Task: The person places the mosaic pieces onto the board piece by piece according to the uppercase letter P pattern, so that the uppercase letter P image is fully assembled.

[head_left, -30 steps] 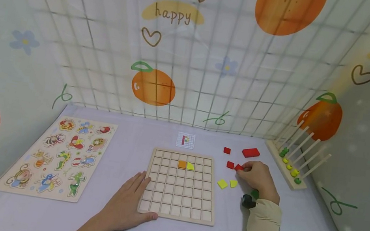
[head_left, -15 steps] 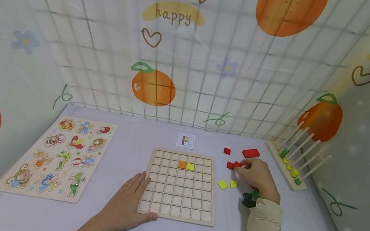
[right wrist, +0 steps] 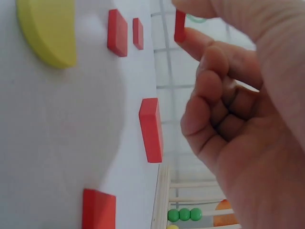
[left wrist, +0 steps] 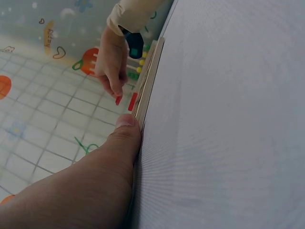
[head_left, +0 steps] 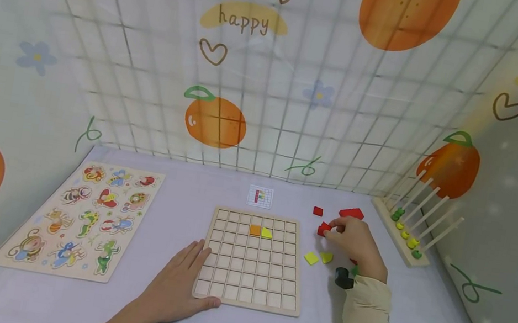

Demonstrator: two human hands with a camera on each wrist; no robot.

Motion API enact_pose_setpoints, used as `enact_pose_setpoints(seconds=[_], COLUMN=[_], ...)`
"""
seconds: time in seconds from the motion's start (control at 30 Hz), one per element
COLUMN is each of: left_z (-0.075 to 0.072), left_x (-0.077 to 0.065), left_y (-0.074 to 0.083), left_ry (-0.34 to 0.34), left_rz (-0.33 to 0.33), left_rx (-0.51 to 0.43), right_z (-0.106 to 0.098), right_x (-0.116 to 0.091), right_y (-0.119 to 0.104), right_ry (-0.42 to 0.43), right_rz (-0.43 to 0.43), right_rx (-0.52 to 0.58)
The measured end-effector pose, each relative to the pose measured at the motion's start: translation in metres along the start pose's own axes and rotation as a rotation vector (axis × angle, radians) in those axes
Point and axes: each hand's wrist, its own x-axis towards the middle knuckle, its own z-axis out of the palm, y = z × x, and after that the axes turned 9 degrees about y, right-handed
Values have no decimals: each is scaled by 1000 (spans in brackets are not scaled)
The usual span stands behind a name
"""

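My right hand (head_left: 354,243) pinches a small red square tile (right wrist: 179,26) between thumb and finger, raised above the table in the right wrist view. Just below it, in the head view, another red tile (head_left: 321,231) lies on the table, partly overlapped by the held one. My left hand (head_left: 174,288) lies flat with its fingers along the left edge of the wooden grid board (head_left: 250,266); its thumb (left wrist: 125,125) touches the front edge. An orange square (head_left: 255,230) and a yellow quarter-round piece (head_left: 266,233) occupy cells near the board's far side.
Right of the board are a yellow square (head_left: 311,258), a yellow rounded piece (head_left: 326,257), a red tile (head_left: 318,211) and a red block (head_left: 351,213). A pattern card (head_left: 260,197) lies behind. An animal puzzle (head_left: 91,203) stands left, a bead rack (head_left: 401,233) right.
My right hand has moved a little left with the red tile, from beside the other red tile to over it. The left hand and the board stay put.
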Motion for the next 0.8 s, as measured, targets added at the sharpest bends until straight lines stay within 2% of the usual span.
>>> enact_pose_setpoints(seconds=[0.23, 0.43, 0.63, 0.8], left_z=[0, -2, -3, -2], left_x=[1, 0, 0, 0], left_y=[0, 2, 2, 1], left_ry=[-2, 6, 7, 23], left_rz=[4, 6, 12, 20], left_rx=[5, -2, 1, 0], right_z=[-2, 1, 3, 7], right_x=[-2, 0, -1, -1], right_y=[-6, -15, -23, -33], right_ry=[17, 2, -2, -24], right_rz=[-89, -97, -150, -136], right_rx=[13, 32, 37, 62])
